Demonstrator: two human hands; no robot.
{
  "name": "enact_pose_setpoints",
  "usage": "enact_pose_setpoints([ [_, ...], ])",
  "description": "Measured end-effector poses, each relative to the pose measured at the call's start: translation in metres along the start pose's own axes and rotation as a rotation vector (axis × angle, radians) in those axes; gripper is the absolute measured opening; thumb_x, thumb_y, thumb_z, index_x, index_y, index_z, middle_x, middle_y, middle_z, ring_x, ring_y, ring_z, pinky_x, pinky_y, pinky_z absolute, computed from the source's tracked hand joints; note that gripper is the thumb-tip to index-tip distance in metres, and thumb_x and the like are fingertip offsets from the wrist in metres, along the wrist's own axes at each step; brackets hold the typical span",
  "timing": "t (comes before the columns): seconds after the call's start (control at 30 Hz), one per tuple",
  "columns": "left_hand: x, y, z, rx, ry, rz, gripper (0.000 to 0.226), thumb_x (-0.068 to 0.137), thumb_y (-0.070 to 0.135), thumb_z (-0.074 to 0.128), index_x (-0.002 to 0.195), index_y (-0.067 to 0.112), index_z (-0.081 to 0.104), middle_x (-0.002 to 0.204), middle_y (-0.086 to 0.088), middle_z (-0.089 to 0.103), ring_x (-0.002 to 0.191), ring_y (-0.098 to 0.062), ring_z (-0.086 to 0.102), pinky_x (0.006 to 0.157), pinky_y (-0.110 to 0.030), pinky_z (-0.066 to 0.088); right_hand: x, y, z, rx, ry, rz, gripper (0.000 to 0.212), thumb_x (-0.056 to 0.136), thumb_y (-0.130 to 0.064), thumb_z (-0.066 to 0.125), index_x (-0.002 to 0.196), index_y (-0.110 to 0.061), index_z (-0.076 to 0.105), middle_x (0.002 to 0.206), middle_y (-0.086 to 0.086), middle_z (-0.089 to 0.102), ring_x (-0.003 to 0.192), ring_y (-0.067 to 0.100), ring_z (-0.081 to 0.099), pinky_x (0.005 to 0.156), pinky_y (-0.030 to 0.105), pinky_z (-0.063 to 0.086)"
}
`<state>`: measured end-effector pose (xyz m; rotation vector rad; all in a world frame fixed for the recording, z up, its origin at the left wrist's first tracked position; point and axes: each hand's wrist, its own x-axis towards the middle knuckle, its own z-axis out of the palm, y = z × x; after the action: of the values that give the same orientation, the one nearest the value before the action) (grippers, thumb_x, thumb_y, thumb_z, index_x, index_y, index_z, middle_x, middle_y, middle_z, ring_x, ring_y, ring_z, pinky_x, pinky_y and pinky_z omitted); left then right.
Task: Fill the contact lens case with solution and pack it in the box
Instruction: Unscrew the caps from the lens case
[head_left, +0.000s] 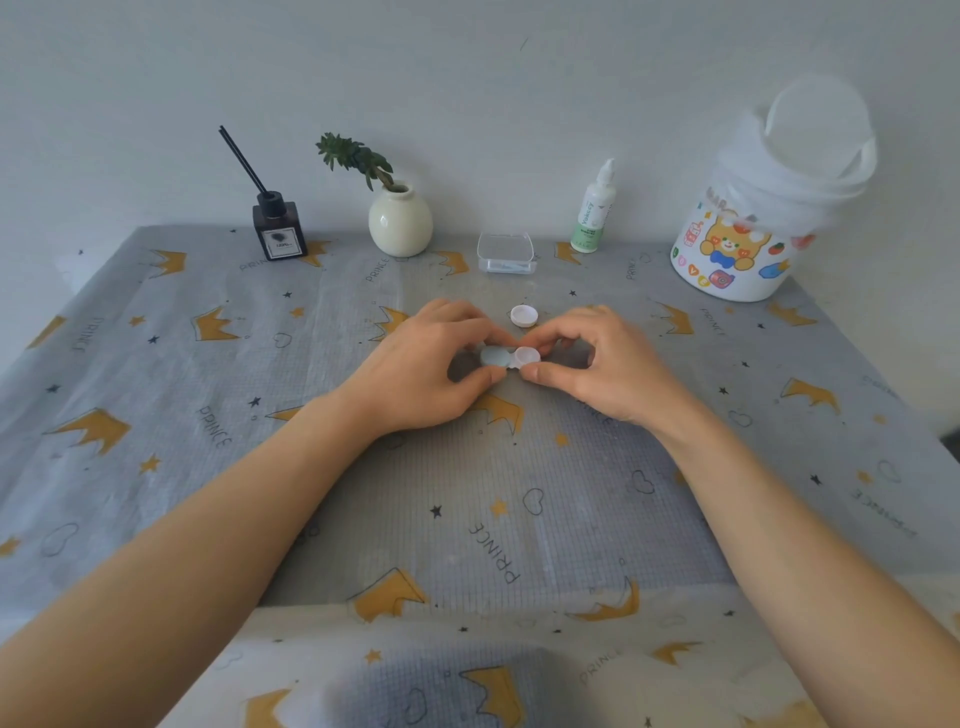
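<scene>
The contact lens case lies on the table's middle, held from both sides. Its left well carries a pale blue cap; its right well is open and white. My left hand pinches the blue-capped end. My right hand pinches the open white end with thumb and forefinger. A loose white cap lies upside down just behind the case. The clear plastic box stands open further back. The solution bottle, white with a green label, stands upright to the right of the box.
A cream vase with a green sprig and a dark reed diffuser stand at the back left. A white tub with a bear sticker stands at the back right. A grey crown-print cloth covers the table.
</scene>
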<state>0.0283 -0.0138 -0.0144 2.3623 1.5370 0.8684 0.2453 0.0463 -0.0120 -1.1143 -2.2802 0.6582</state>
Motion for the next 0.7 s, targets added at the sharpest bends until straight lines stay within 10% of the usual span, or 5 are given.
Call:
enact_pose_setpoints([
  [0.7,0.0028,0.0073,0.0038,0.214,0.011,0.092,0.024,0.093,0.02,0.065,0.11,0.004,0.069,0.101,-0.012,0.062,0.095,-0.029,0.057,0.084,-0.038,0.048,0.0008,0.0006,0.0013,-0.032,0.026,0.003,0.019,0.077,-0.039,0.082,0.094,-0.033,0.076,0.082,-0.021,0.065,0.092,0.003,0.053,0.069,0.01,0.031],
])
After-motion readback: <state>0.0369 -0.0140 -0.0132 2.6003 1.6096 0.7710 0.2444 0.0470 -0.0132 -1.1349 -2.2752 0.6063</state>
